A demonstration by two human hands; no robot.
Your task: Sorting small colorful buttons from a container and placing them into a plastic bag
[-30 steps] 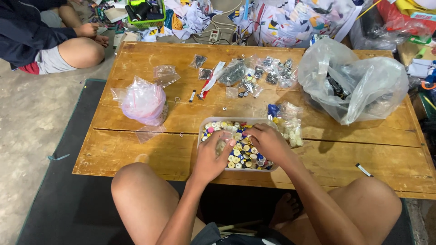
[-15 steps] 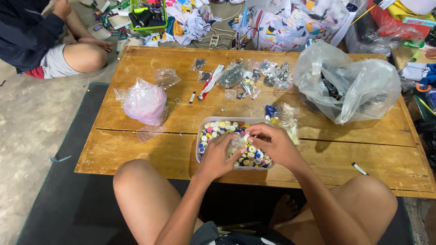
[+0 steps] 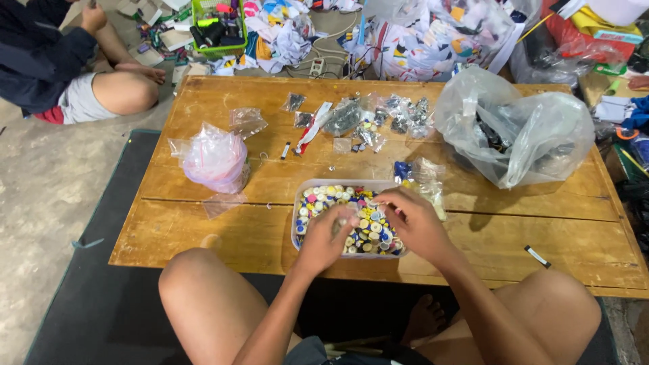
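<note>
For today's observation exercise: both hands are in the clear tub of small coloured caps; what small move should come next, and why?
Probably lift one cap clear: the right hand pinches over the clear plastic tub of coloured caps, and the left hand rests among them.

Our left hand [image 3: 329, 238] and right hand [image 3: 412, 223] cover much of the tub [image 3: 297, 215] of small round pieces, so we cannot tell what the fingers pinch. Beyond the tub, the little packets [image 3: 378, 118] are too small to identify. The big clear bag [image 3: 520, 135] blurs its dark contents.

Even soft light, sharp, slight edge distortion.
</note>
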